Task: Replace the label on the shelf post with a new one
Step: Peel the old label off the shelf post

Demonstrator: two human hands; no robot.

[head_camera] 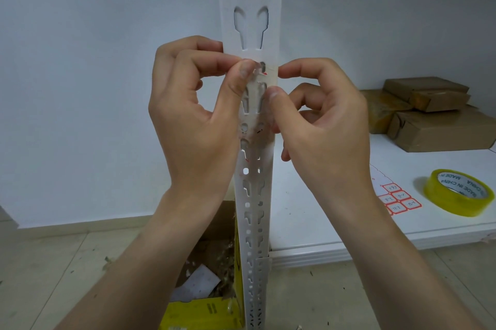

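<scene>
While pinching at the taped old label (261,76) on the white shelf post (253,141) with left hand (193,115) and right hand (319,125), still mid-removal, seemingly; replacements on label sheet (397,199) beside tape roll (459,195), near right, unapplied.

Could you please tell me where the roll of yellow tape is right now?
The roll of yellow tape lies on the white shelf at the far right of the head view, just right of the sheet of red-bordered labels and nearer than the cardboard boxes.
</scene>
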